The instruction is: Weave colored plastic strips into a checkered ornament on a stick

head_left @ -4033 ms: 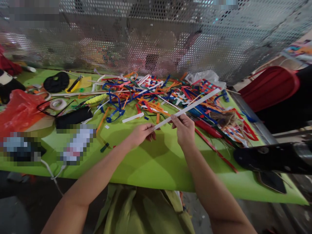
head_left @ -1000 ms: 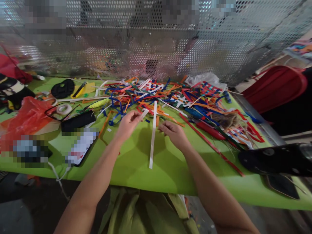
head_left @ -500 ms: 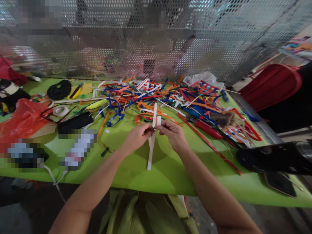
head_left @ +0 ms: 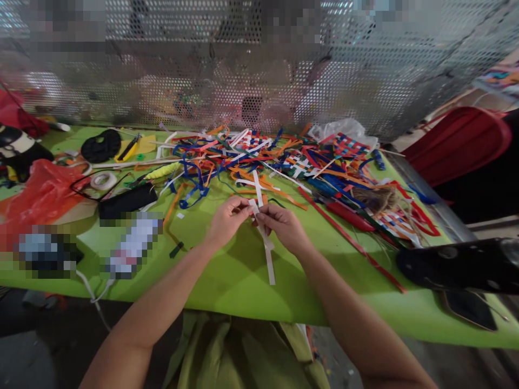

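Note:
Over the middle of the green table [head_left: 227, 275], white strips [head_left: 270, 265] are pinched between my two hands. One long end points away from me and another hangs down towards the table's front edge. My left hand [head_left: 230, 216] grips the strips from the left, thumb and forefinger together by a short folded end. From the right, my right hand [head_left: 283, 224] holds them with its fingers closed. A small red bit shows between the fingertips. Just beyond lies a tangle of coloured strips [head_left: 227, 154].
On the left are an orange plastic bag [head_left: 44, 189], a tape roll [head_left: 103, 181], a black case [head_left: 127, 202] and a yellow cutter [head_left: 130, 148]. A black machine arm [head_left: 458, 265] reaches in from the right. Behind stands a perforated metal screen [head_left: 203, 81].
The white strips have turned, so the lower end now points to the right instead of left. My left hand has shifted slightly up at the folded end.

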Motion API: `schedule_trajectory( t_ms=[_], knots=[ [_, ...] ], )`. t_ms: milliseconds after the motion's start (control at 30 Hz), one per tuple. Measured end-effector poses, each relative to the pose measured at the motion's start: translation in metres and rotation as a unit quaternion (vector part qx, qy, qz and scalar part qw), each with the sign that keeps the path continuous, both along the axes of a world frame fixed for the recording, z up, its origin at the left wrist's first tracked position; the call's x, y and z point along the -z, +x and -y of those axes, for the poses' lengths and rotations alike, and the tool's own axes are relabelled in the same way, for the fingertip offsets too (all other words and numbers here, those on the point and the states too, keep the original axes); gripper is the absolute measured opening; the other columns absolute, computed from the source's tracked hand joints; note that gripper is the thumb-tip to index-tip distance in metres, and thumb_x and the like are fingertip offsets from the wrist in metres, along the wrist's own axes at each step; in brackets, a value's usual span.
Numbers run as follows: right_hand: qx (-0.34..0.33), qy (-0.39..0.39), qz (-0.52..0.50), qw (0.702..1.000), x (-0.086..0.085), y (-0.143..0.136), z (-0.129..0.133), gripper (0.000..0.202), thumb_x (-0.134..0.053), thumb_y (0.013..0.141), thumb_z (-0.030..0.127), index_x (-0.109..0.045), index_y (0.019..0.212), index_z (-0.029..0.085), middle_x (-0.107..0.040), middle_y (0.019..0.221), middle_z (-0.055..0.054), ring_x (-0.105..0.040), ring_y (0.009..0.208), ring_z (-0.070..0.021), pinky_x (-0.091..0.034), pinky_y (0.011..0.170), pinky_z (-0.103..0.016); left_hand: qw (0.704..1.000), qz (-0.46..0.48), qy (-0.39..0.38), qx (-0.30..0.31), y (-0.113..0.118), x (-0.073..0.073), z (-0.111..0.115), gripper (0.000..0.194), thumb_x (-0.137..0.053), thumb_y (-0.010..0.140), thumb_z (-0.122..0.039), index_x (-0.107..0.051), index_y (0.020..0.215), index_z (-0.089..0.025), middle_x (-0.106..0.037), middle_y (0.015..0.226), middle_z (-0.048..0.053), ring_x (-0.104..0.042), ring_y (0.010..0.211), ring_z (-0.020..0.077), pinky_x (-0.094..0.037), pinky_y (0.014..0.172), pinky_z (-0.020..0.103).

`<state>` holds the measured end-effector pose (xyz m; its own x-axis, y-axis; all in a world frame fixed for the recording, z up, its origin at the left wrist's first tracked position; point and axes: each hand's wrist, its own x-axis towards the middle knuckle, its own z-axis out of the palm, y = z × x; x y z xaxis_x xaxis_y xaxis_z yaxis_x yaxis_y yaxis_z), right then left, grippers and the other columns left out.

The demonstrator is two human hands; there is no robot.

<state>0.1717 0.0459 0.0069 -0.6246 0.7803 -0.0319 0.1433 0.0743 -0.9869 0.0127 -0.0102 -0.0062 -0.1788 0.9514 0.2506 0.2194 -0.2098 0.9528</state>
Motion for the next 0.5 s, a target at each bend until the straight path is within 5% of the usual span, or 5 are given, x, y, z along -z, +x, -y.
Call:
schedule_trajectory(
  t_ms=[100, 267, 500],
  knots=[
    [0.023, -0.001, 0.017, 1.0, 0.004, 0.0, 0.001, 0.034, -0.065, 0.077, 0.052, -0.062, 0.077, 0.018, -0.061, 0.061, 0.001, -0.047, 0.045, -0.0092, -0.04, 0.045, -0.023, 0.986, -0.137, 0.085, -0.033, 0.004, -0.002, 0.006, 0.017, -0.054, 0.091, -0.029, -0.062, 0.083, -0.017, -0.066, 0.085, 0.005, -0.06, 0.081, 0.0155, -0.048, 0.076, 0.029],
    [0.061, 0.008, 0.046, 0.997, 0.006, -0.001, 0.006, 0.035, -0.063, 0.077, 0.054, -0.06, 0.075, 0.019, -0.059, 0.056, 0.002, -0.042, 0.042, -0.0092, -0.033, 0.041, -0.023, 0.914, -0.355, 0.186, -0.071, 0.012, -0.005, 0.014, 0.016, -0.05, 0.093, -0.022, -0.062, 0.085, -0.018, -0.067, 0.086, 0.006, -0.059, 0.087, 0.0183, -0.044, 0.08, 0.033],
    [0.031, -0.008, 0.032, 0.999, 0.004, -0.002, 0.005, 0.033, -0.06, 0.081, 0.052, -0.059, 0.079, 0.019, -0.06, 0.063, 0.001, -0.042, 0.048, -0.0098, -0.03, 0.046, -0.024, 0.971, -0.184, 0.126, -0.089, 0.005, -0.005, 0.006, 0.012, -0.054, 0.091, -0.025, -0.058, 0.081, -0.019, -0.063, 0.082, 0.005, -0.058, 0.081, 0.0163, -0.047, 0.075, 0.029]
  ],
)
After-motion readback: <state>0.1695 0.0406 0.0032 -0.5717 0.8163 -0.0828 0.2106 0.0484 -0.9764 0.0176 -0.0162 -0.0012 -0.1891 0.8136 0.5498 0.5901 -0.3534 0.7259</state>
